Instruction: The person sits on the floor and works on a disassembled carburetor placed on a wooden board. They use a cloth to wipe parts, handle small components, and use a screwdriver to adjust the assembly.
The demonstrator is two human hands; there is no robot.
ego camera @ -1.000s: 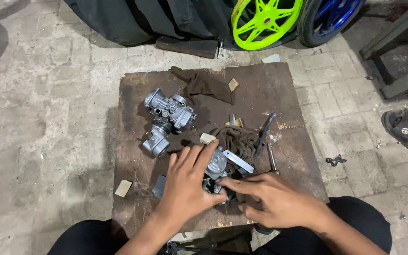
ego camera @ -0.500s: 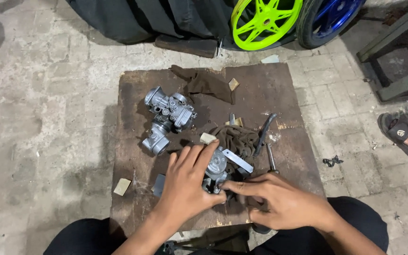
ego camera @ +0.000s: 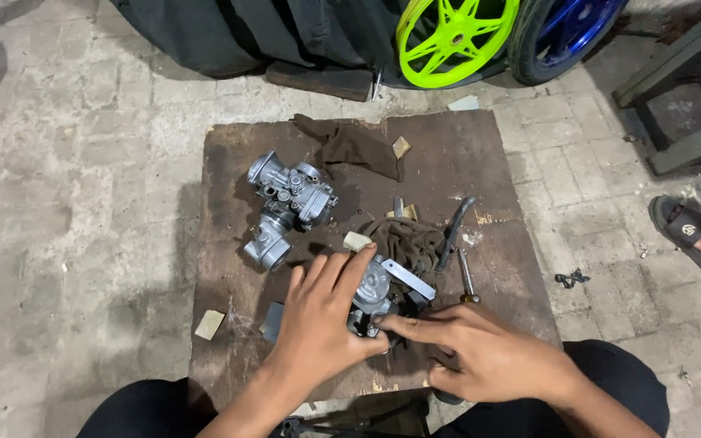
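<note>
Nearest us, our left hand [ego camera: 322, 328] clasps a small metal carburetor part [ego camera: 373, 294] on the wooden board [ego camera: 229, 162]; our right hand [ego camera: 480, 353] pinches at its near end. Farther left, the carburetor body [ego camera: 285, 203] lies apart, so work seems midway.

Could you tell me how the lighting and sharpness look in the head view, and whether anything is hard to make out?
Head view: light is soft and even, with faint shadows beside the wooden board; the spare carburetor is sharp with mild glints; the carburetor part under the left hand and right hand is partly hidden; the frame corners are dim.
</note>
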